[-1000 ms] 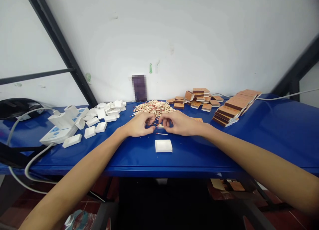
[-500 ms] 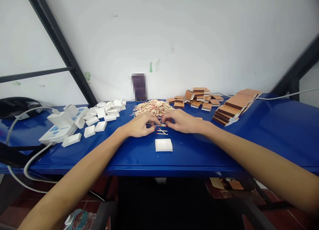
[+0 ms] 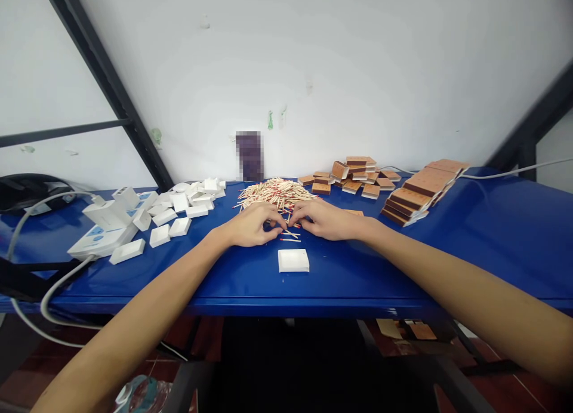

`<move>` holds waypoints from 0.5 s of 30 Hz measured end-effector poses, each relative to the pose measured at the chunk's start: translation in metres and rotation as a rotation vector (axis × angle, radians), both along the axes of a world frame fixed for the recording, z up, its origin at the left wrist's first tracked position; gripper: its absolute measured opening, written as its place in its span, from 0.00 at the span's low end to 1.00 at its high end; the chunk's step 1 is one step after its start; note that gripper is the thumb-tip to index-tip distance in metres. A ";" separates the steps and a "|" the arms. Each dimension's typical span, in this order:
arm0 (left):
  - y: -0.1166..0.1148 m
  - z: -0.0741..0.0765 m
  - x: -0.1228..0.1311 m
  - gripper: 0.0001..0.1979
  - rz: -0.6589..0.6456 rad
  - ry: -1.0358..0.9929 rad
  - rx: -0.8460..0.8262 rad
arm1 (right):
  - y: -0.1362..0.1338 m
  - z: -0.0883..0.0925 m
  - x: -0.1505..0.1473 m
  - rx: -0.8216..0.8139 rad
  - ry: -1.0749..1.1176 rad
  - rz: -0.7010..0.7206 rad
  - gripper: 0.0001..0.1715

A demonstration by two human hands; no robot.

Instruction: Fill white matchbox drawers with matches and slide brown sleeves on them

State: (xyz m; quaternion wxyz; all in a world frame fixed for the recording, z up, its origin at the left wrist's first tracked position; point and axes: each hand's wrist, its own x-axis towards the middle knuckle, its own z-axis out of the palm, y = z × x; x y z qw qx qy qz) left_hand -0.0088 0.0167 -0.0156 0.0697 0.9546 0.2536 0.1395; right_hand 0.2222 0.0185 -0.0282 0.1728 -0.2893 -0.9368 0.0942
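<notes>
Matches (image 3: pixel 275 192), piled in a loose heap at the centre of the frame: pale thin sticks, red heads, lying at all angles. Nearer, just below the fingertips, a few loose matches (image 3: pixel 290 240), some crossed, one lying flat and nearly level across the frame. Left hand (image 3: pixel 256 225) at the near left edge of the heap, thumb and fingers curled towards each other; cannot tell whether pinching a match. Right hand (image 3: pixel 324 220) opposite, fingers bent inward, tips near those of the left; grip likewise too small to tell. Directly below, one shallow white tray (image 3: pixel 293 261), open side up. Under all this, a glossy blue tabletop (image 3: pixel 367 276), front edge running across the frame below the middle. Left of centre, a scatter of white trays (image 3: pixel 181 204); farther left, a white block with blue patches (image 3: pixel 101 240) and a pale cable (image 3: pixel 54 293). Right of centre, a jumbled pile of brown boxes (image 3: pixel 358 160); farther right, a leaning row of larger-looking brown packs (image 3: pixel 425 183). Behind, a white wall (image 3: pixel 358 73), scuffed, with greenish marks; against it, a dark pixelated rectangle (image 3: pixel 249 156). Black post (image 3: pixel 107 85) slanting through upper left; reddish tiled floor (image 3: pixel 532 377) at lower right.
</notes>
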 end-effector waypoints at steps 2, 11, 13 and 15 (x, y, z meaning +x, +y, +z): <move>0.001 -0.001 0.000 0.11 0.008 0.002 0.009 | 0.001 0.000 0.001 -0.007 0.002 0.004 0.19; 0.002 -0.001 0.000 0.09 0.020 -0.003 -0.003 | 0.003 -0.002 0.001 -0.019 0.020 0.011 0.16; 0.002 -0.001 0.000 0.08 0.024 -0.009 -0.011 | 0.002 -0.003 0.001 -0.023 0.025 0.004 0.15; 0.001 -0.001 0.001 0.09 0.030 -0.014 -0.022 | 0.002 -0.005 0.000 -0.026 0.026 -0.008 0.14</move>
